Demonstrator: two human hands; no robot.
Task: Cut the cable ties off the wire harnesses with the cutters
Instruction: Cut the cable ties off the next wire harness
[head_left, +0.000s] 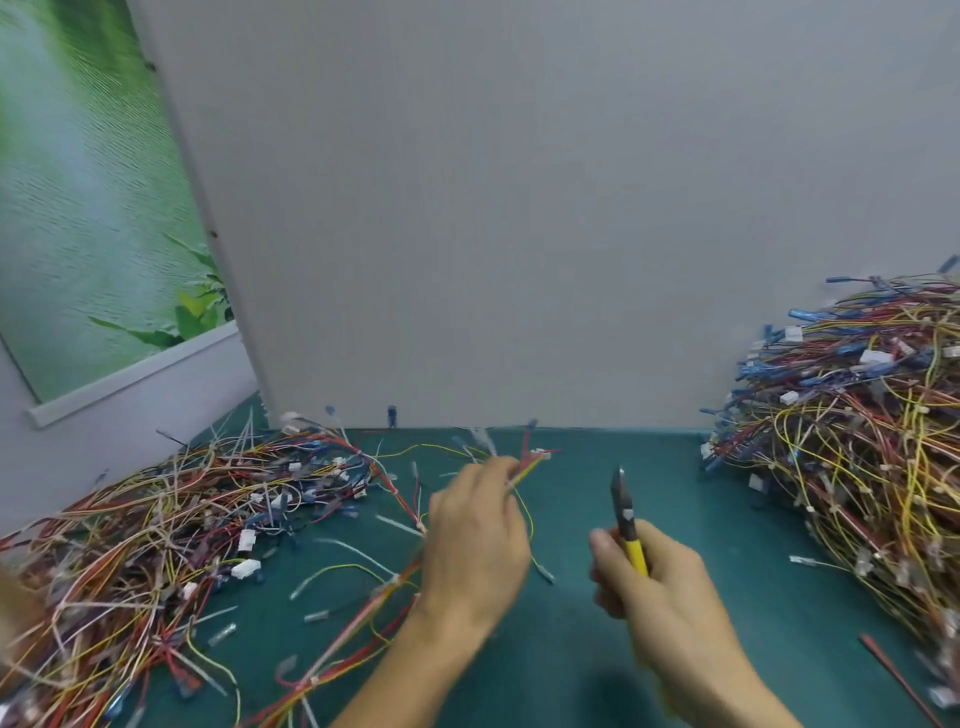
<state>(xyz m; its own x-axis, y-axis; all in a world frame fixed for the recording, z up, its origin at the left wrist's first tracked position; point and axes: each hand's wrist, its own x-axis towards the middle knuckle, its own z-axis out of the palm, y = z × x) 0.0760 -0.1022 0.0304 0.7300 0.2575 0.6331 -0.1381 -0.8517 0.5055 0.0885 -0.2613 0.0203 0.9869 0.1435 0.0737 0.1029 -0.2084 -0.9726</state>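
My left hand (475, 540) grips a thin wire harness (527, 465) of red and yellow strands, whose far end sticks out past my fingers and whose tail runs down to the lower left. My right hand (654, 582) holds the yellow-handled cutters (626, 512) upright, jaws pointing up and apart from the harness, a hand's width to its right. Whether the jaws are open is not clear. Loose white cable ties (397, 525) lie on the green mat (571, 649) by my left hand.
A big tangled pile of harnesses (872, 441) fills the right side. A flatter pile of wires (156, 530) spreads over the left. A grey panel (519, 208) stands upright behind the mat. A red strip (893, 675) lies at the lower right.
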